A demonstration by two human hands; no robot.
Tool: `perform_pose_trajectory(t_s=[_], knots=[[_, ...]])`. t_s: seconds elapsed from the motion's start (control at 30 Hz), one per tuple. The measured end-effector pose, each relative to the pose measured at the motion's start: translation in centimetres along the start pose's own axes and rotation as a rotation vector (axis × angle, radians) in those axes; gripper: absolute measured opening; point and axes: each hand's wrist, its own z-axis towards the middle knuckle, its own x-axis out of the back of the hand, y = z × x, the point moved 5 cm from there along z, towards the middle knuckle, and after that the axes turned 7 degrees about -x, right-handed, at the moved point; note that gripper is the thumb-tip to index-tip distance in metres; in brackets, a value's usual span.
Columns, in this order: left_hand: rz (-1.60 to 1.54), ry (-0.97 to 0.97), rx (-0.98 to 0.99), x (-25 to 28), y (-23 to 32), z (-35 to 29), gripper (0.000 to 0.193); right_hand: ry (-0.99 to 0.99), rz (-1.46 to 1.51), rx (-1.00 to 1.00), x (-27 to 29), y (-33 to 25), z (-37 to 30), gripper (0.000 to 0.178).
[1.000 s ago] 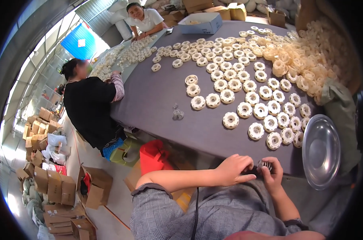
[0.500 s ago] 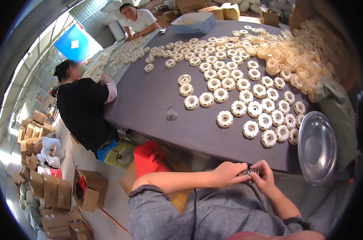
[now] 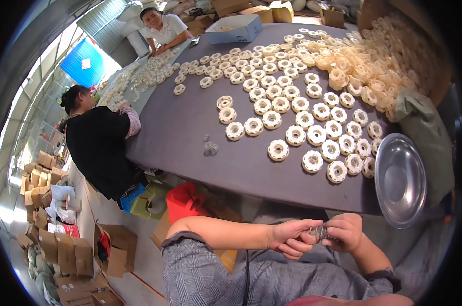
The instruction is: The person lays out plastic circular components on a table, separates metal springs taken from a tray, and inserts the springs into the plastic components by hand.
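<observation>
In front of my lap, just off the table's near edge, my left hand (image 3: 293, 238) and my right hand (image 3: 347, 232) meet. Between their fingers is a small grey, ridged, partly see-through piece (image 3: 320, 233); the fingers cover much of it, so its exact kind is unclear. Both hands are closed on it. Beyond them, cream notched plastic rings (image 3: 312, 161) lie spread in loose rows over the dark cloth-covered table (image 3: 210, 171). A few small clear grey pieces (image 3: 210, 148) sit by themselves on the cloth, left of the rings.
A steel basin (image 3: 401, 181) stands at the table's right edge, beside a heap of amber rings (image 3: 373, 76). A blue-white box (image 3: 234, 29) is at the back. Two people work on the left, one in black (image 3: 96, 137). Below hangs a red bag (image 3: 184, 201); cartons (image 3: 116, 250) stand on the floor.
My hands have come slightly lower, toward my body, and their grip has turned, baring more of the grey piece. The whole view has shifted a little.
</observation>
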Motion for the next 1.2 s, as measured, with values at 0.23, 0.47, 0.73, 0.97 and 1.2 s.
perform_pose_trajectory(t_s=[0.23, 0.47, 0.73, 0.97, 1.2], knots=[[1.927, 0.577, -0.596, -2.3, 6.7, -0.8, 0.031, 0.149, 0.707, -0.962, -1.9, 4.0, -4.1, 0.021], [2.205, 0.463, -0.727, -0.8, 6.9, -0.9, 0.029, 0.067, 1.359, -1.275, -4.4, 5.1, -4.3, 0.020], [0.144, 0.172, -0.343, 2.8, 5.0, -1.5, 0.053, 0.490, 0.028, -0.441, 5.4, 6.6, -4.1, 0.027], [0.995, 0.456, -0.645, 1.9, 11.2, -1.5, 0.023, 0.635, -0.367, -0.901, 15.9, 14.6, -11.6, 0.021], [1.341, 0.615, -0.782, 2.9, 17.0, 3.3, 0.029, 0.368, -0.767, -1.128, 18.3, 18.2, -15.7, 0.033]])
